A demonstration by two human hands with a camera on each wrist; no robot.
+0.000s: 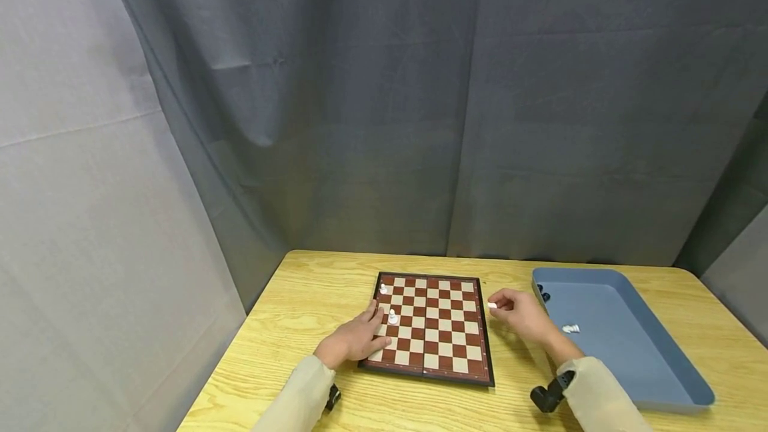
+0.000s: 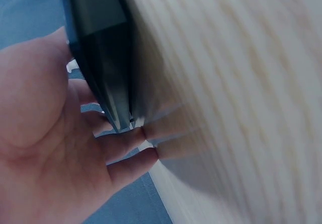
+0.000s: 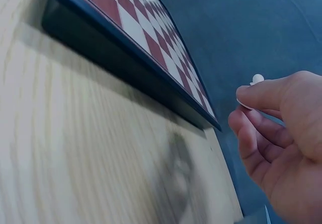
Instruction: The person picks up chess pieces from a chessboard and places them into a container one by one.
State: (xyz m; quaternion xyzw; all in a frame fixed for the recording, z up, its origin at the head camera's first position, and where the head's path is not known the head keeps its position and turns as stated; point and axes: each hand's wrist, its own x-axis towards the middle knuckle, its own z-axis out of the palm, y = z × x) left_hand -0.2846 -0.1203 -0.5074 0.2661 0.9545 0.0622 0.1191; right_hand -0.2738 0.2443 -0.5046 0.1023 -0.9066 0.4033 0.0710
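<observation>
A checkered chessboard (image 1: 453, 375) with a dark frame lies on the wooden table. My left hand (image 1: 355, 337) rests at its left edge, fingers spread and mostly straight; in the left wrist view, two fingertips (image 2: 151, 156) reach the tabletop beside the dark board side (image 2: 103, 48). Two white pawns stand on the board's left half, a far pawn (image 1: 384, 289) and a nearer pawn (image 1: 393, 317) close to those fingers. Just off the board's right side, my right hand (image 1: 521, 315) pinches a white pawn (image 3: 257, 78) between thumb and fingers, above the table.
A blue-grey tray (image 1: 624, 352) stands to the right, under and beside my right forearm. Inside it lie a white knight (image 1: 571, 329) and a few black pieces (image 1: 545, 295) near its left wall. Grey curtains (image 1: 372, 119) hang behind the table (image 1: 288, 325).
</observation>
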